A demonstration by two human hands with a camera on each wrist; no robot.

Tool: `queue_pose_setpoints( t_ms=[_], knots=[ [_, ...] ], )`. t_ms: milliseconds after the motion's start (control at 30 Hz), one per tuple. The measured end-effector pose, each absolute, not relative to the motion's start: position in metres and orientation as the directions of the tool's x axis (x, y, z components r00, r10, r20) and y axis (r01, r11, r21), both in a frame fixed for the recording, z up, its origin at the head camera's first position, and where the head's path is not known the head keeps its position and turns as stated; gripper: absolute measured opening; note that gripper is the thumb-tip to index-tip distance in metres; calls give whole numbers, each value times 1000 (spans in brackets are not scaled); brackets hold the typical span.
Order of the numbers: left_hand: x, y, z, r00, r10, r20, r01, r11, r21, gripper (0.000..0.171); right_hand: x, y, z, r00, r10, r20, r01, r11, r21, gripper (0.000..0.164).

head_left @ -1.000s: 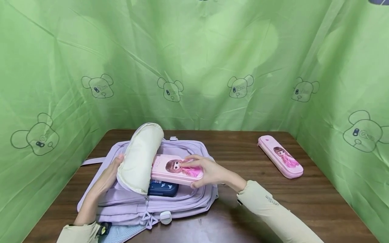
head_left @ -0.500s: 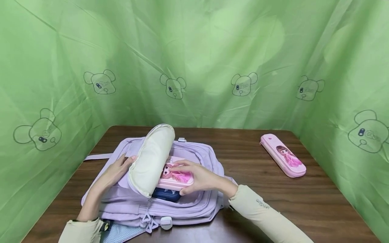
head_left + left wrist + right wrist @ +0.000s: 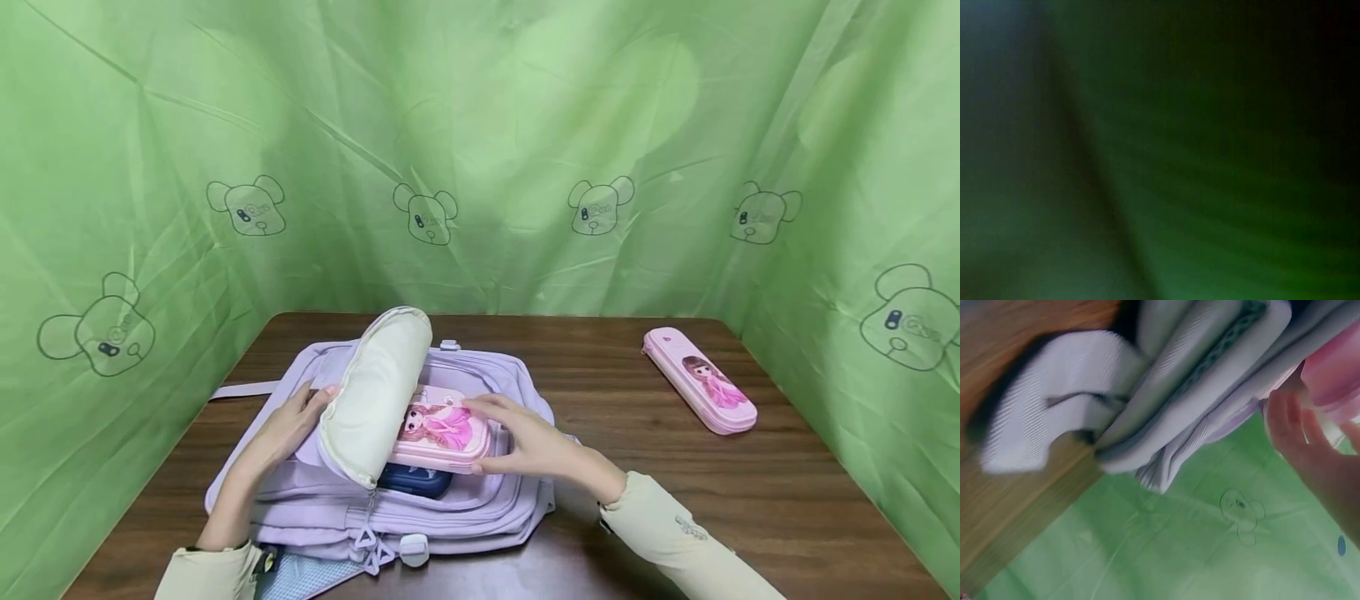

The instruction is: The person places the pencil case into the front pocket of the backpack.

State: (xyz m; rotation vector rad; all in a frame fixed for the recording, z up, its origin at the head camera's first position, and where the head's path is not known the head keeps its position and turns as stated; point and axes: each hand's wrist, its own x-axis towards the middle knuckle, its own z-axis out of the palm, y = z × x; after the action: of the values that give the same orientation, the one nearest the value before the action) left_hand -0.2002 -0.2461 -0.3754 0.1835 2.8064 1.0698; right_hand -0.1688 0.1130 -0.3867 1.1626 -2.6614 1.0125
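Note:
A lilac backpack (image 3: 300, 492) lies on its back on the table with its front pocket unzipped. My left hand (image 3: 288, 425) holds the pocket's folded-back flap (image 3: 375, 400), its cream lining showing. Half under that flap lies a pink pencil case (image 3: 446, 429) with a doll picture. My right hand (image 3: 536, 442) straddles its right end, fingertips on the far edge and thumb at the near corner. Beneath it a dark blue case (image 3: 416, 480) shows partly. The right wrist view catches my fingers beside the pink case (image 3: 1338, 372). The left wrist view is dark and blurred.
A second pink pencil case (image 3: 701, 382) lies at the table's right. Zip pulls (image 3: 371, 550) and a buckle (image 3: 414, 550) hang at the backpack's near side, with a light blue mesh piece (image 3: 300, 575) below. Green curtains (image 3: 495, 125) enclose the wooden table (image 3: 750, 517).
The pink pencil case has gone deeper into the pocket, left and down, then its end came slightly right. My right hand has shifted back toward its end; the left hand stays at the flap.

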Motion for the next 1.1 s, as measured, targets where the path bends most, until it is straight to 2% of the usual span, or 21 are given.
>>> queue_pose_setpoints(
  t_ms=[100,333,600,1100],
  knots=[
    [-200,-246,-375,-983,162,-90,62,745,664,83,-165,120,-390,-722,-601,342,-678,517,-522,74],
    [-200,-247,-374,-980,174,-98,67,747,661,81,-159,113,-393,-726,-566,390,-669,453,-589,67],
    [-197,-245,-371,-983,181,-33,112,731,673,75,-156,94,-389,-677,-608,415,-730,484,-482,68],
    [-198,-243,-372,-985,169,-20,117,757,643,76,-155,89,-394,-753,-546,369,-641,481,-598,69]
  ],
)
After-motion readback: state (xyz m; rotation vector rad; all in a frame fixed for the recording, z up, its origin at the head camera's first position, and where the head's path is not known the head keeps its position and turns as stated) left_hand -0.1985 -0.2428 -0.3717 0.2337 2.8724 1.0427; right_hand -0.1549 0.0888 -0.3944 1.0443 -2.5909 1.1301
